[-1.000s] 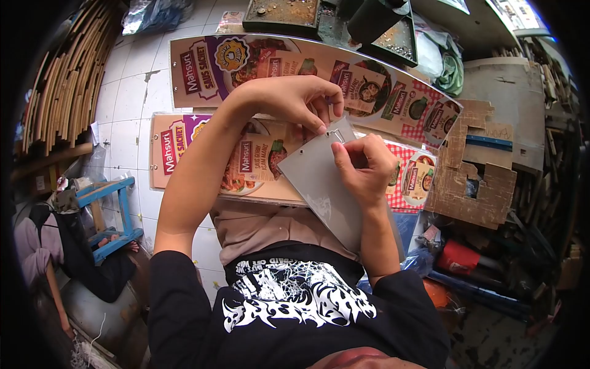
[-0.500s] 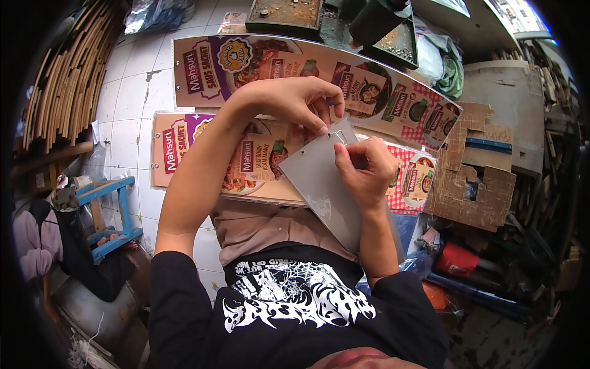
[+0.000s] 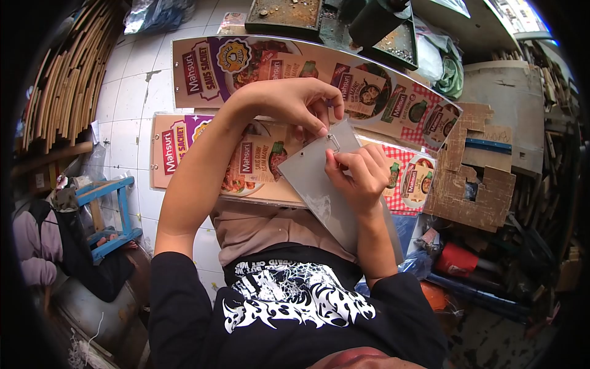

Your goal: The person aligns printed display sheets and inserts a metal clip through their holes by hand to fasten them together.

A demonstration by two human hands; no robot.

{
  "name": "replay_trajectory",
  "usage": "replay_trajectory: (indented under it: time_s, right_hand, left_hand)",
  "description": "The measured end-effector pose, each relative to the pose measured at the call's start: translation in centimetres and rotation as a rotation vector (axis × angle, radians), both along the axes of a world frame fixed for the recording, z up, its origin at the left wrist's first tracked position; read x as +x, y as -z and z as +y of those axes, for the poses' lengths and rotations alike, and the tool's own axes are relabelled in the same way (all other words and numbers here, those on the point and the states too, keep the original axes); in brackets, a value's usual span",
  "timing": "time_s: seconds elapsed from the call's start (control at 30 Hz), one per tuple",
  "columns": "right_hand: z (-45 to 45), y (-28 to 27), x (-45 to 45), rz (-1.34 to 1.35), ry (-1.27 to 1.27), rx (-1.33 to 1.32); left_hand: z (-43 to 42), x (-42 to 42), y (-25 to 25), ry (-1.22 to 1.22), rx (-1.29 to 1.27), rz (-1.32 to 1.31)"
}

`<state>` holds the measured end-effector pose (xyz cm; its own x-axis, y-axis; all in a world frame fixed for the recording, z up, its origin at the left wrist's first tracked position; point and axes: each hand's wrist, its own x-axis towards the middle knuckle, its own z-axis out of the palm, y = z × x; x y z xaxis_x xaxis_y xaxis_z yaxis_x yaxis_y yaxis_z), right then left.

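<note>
A flat grey panel (image 3: 319, 184) lies tilted across the lap, with a small punched hole near its upper left edge. A thin bent metal wire (image 3: 334, 142) sits at its top corner. My left hand (image 3: 304, 107) curls over that corner, thumb pressed by the wire and fingers partly hidden behind the panel. Closed in a pinch, my right hand (image 3: 361, 175) holds the lower end of the wire, thumb and forefinger together. Under the panel is a printed Mahsuri sign strip (image 3: 258, 157), with a second Mahsuri strip (image 3: 212, 67) beyond it.
Metal trays of small parts (image 3: 286, 15) stand at the back by a dark machine part (image 3: 378, 21). Cut cardboard (image 3: 470, 178) lies at right. Stacked wooden strips (image 3: 70, 74) and a blue frame (image 3: 120, 203) are at left, near another person's sleeve (image 3: 37, 240).
My right hand has shifted slightly down and left, its thumb now lower along the wire. The wire's angle looks a little different. My left hand stays in place.
</note>
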<state>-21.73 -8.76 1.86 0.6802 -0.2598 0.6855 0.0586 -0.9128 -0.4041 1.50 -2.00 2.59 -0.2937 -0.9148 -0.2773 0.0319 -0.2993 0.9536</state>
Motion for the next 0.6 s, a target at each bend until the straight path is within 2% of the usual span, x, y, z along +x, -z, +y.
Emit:
replay_trajectory:
  time_s: [0.03,0.23,0.6]
  right_hand:
    - [0.05,-0.03,0.05,0.008,-0.021,-0.079]
    - [0.19,0.06,0.10,0.052,-0.055,-0.178]
    - [0.20,0.08,-0.05,0.067,-0.076,-0.208]
  left_hand:
    - [0.00,0.01,0.06,0.002,0.000,0.002]
    - [0.00,0.02,0.16,0.008,-0.009,0.013]
    - [-0.11,0.02,0.11,0.028,-0.002,0.012]
